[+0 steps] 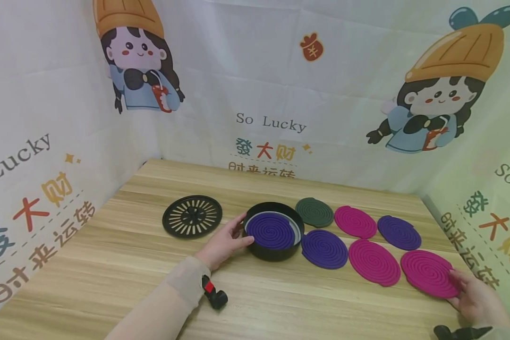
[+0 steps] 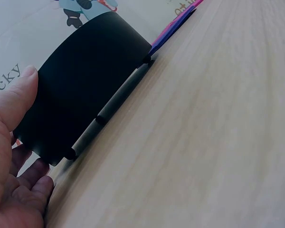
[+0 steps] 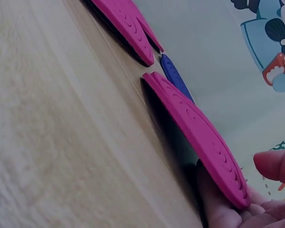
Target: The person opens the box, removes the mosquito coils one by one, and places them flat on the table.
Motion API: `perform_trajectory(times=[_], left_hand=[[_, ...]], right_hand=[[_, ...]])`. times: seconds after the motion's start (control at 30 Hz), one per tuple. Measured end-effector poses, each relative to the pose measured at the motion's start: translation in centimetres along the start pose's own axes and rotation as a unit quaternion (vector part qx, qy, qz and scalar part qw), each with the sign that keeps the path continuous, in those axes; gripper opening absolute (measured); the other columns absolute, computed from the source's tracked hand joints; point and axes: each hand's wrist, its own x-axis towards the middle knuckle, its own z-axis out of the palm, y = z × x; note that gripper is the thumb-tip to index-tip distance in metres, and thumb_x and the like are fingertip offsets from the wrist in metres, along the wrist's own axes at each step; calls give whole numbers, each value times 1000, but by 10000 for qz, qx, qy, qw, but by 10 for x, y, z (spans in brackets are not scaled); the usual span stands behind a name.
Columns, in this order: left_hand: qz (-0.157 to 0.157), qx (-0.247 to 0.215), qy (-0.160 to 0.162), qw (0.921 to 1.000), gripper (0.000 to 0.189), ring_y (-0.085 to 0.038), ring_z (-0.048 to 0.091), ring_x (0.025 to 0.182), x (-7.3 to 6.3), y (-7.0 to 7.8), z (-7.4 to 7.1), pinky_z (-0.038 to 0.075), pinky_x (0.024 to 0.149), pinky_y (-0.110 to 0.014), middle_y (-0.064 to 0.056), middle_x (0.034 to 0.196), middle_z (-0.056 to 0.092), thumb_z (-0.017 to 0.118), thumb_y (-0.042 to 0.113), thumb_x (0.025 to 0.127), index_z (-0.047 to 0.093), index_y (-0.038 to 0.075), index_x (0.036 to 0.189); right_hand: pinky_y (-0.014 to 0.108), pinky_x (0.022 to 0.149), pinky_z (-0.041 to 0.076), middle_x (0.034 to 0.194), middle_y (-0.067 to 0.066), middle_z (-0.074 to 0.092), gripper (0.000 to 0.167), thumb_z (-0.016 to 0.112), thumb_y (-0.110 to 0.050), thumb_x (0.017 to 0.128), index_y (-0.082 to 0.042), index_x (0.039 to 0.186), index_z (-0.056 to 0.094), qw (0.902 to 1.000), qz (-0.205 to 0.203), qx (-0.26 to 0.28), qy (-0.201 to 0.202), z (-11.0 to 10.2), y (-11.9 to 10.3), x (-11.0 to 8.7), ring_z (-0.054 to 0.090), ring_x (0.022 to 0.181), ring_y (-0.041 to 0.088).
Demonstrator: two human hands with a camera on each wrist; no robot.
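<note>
L hand grips the round black open-topped container at its L side, w/ a flat purple spiral-ridged disc inside. R hand holds a flat round magenta spiral-ridged disc by its R edge, raised off the R side of the lt. wood-grain table.

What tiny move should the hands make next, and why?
Probably lift the rightmost pink coil toward the black container: the right hand has hold of its edge, the left hand holds the container, and a purple coil already lies inside.
</note>
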Motion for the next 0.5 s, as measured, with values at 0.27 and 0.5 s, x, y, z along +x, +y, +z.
perform_trajectory(times=[0.27,0.5], left_hand=[[23,27,42,10000,85,-28,21,143,0,-1,1,20,117,-38,-17,155,26,75,15,85,24,9,153],[25,44,59,10000,85,-28,21,143,0,-1,1,20,117,-38,-17,155,26,74,14,85,24,10,153]], right_hand=[[18,100,42,129,-1,54,27,36,-29,103,-33,130,37,9940,-164,-691,827,10,4,-6,46,120,1],[35,118,15,160,13,-1,56,25,-21,104,0,151,2,9707,-699,-2058,1028,15,6,-1,5,146,23]])
